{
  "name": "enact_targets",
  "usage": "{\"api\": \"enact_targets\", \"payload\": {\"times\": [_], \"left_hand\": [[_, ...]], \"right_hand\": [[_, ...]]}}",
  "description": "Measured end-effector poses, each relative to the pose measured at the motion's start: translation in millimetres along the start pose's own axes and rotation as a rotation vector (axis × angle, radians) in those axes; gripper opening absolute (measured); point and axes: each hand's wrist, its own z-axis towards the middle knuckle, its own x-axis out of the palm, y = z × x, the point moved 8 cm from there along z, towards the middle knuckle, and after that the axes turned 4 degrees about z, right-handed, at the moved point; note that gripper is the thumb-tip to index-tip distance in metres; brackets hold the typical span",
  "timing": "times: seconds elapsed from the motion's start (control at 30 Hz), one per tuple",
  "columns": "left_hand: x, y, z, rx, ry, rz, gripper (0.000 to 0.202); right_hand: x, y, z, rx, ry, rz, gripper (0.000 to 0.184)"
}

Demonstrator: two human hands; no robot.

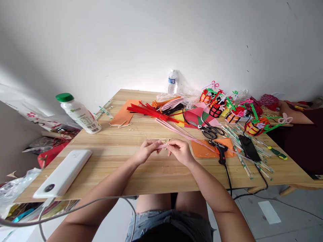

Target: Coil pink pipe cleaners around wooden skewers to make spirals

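Both hands are meeting over the middle of the wooden tabletop [156, 174], near its front edge. The left hand [146, 150] and the right hand [179, 150] are each pinching an end of a short pink pipe cleaner [163, 146], fingers closed on it, holding it just above the wood.

A white bottle with a green cap [78, 113] is standing at the left, capped, its contents not showing. A clear water bottle [172, 81] is standing by the wall. Small woven baskets [233, 114] at the right are holding bright pipe-cleaner flowers. A clear bag [174, 101] is lying around bundled stems, hard to make out.

A white power bank [64, 173] is lying at the left, and a black glue gun [220, 150] and scissors [210, 130] at the right. The clutter under the tabletop's left edge is being cut off.
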Motion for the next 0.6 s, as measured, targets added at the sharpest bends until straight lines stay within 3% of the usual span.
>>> {"api": "enact_targets", "payload": {"times": [0.1,0.17,0.33,0.47,0.53,0.6], "left_hand": [[11.6,14,-2,-0.217,0.153,-0.248,0.042],[9.6,11,-2,-0.187,0.137,-0.225,0.041],[-5.4,-22,-3,0.253,-0.084,0.289,0.03],[-1.3,-46,-18,0.646,-0.268,0.648,0.017],[1.6,-50,-22,0.706,-0.304,0.712,0.015],[0.1,-46,-19,0.616,-0.278,0.637,0.019]], "right_hand": [[1,9,-2,-0.071,0.015,-0.04,0.02],[1,4,-2,-0.04,0.012,-0.001,0.018],[2,-22,-1,0.163,-0.029,0.198,0.026],[6,-33,-1,0.306,-0.054,0.375,0.027],[7,-32,-2,0.314,-0.048,0.396,0.025],[5,-25,-1,0.258,-0.033,0.351,0.022]]}}
